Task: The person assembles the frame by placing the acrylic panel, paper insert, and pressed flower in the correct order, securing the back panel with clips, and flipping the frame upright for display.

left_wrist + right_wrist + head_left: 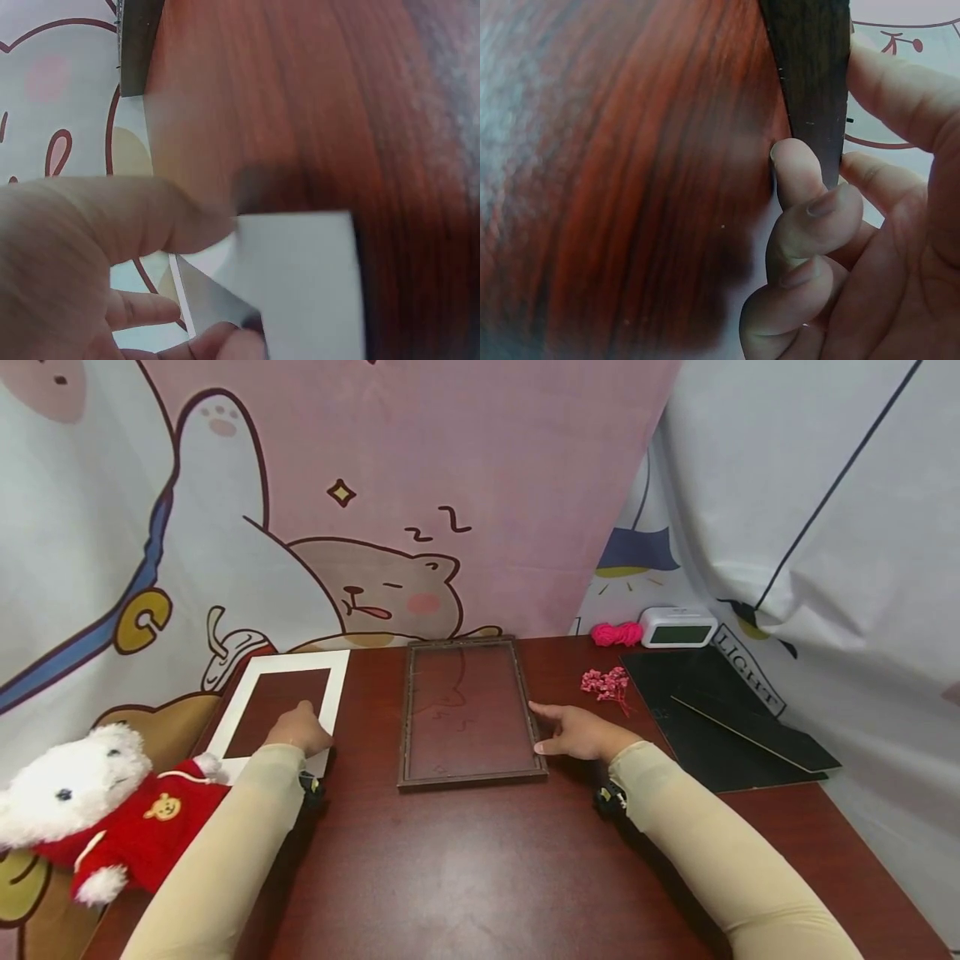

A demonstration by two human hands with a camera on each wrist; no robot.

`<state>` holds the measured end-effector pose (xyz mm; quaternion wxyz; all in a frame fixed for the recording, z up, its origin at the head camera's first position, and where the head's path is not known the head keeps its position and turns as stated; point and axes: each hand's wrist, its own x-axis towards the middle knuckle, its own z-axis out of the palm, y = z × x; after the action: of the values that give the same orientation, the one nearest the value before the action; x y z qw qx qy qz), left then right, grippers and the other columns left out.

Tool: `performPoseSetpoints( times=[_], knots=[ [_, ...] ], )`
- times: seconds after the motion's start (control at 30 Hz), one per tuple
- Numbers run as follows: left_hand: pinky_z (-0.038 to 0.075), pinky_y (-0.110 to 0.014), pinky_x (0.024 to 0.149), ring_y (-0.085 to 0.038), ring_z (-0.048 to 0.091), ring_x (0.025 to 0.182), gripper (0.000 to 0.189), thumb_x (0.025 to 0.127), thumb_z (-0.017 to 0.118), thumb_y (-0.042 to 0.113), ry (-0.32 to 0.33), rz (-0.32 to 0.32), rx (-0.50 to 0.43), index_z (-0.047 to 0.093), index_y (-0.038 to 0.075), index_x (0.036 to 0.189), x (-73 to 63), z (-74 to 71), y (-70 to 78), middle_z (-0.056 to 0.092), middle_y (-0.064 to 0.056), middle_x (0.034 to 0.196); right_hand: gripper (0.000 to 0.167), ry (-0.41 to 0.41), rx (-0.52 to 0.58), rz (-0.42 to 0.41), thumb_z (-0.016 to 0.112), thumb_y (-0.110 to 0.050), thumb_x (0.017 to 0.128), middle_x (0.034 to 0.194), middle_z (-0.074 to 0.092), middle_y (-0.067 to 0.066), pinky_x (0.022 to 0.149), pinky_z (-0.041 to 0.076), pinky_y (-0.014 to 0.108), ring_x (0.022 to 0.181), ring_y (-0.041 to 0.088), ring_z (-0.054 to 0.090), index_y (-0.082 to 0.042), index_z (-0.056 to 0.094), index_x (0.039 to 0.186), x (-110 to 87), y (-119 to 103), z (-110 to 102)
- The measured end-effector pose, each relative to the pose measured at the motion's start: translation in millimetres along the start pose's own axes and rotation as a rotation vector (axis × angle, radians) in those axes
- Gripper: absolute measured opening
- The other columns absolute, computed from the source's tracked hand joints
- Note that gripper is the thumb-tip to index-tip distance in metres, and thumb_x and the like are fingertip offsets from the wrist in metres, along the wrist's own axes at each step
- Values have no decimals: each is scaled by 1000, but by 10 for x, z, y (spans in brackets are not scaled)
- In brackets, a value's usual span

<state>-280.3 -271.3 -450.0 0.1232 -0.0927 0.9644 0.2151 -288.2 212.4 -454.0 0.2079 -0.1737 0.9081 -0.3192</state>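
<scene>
My left hand (300, 728) pinches the near right corner of a white picture mat (341, 672), with the thumb on top in the left wrist view and the fingers curled below. Through the mat's rectangular cutout the table shows. My right hand (576, 732) is at the right rail of a dark wooden picture frame (472, 775), which lies face up with a glossy, reflecting pane. In the right wrist view the frame's side (814, 82) passes between the thumb and curled fingers (799, 172).
At the right lies a black backing board (720, 768) with a stand flap (757, 727). Pink dried flowers (606, 683), pink yarn (617, 633) and a white digital clock (678, 628) are near the back. A white plush toy in red (150, 814) leans at the left beside a printed curtain (525, 485).
</scene>
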Motion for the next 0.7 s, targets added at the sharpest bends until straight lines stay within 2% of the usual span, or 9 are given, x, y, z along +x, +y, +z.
performPoseSetpoints(
  times=[0.13, 0.33, 0.4, 0.53, 0.7],
  knots=[
    [54, -63, 94, -56, 61, 117, 85, 87, 77, 21, -13, 14, 25, 33, -20, 147, -35, -27, 11, 54, -45, 133, 88, -2, 4, -4, 82, -28, 94, 143, 59, 20, 85, 52, 40, 86, 21, 59, -15, 34, 166, 11, 10, 4],
    [58, -59, 82, -51, 68, 103, 76, 88, 72, 15, 5, 11, 61, 35, -20, 144, -68, -23, 52, 61, -44, 122, 87, -2, 11, -1, 82, -28, 94, 160, 47, 22, 88, 55, 42, 93, 23, 62, -16, 35, 166, 19, 23, -8],
    [58, -59, 80, -51, 69, 102, 77, 90, 70, 16, 10, -3, 60, 32, -20, 147, -67, -14, 57, 61, -44, 122, 87, -3, 13, -2, 82, -28, 94, 161, 46, 22, 91, 54, 43, 94, 24, 62, -16, 34, 167, 19, 21, -12],
    [56, -66, 85, -56, 65, 111, 86, 91, 69, 22, -2, -40, 57, 25, -19, 153, -76, -5, 50, 57, -45, 130, 87, -5, 6, -4, 82, -29, 94, 158, 50, 23, 93, 54, 45, 92, 23, 62, -16, 34, 167, 22, 19, -10],
    [54, -68, 91, -57, 61, 119, 87, 91, 70, 28, -8, -61, 57, 27, -19, 151, -101, -16, 48, 56, -44, 134, 88, -8, -5, 8, 82, -31, 94, 154, 53, 24, 98, 53, 49, 96, 23, 62, -17, 34, 167, 18, 17, -1]
  ],
)
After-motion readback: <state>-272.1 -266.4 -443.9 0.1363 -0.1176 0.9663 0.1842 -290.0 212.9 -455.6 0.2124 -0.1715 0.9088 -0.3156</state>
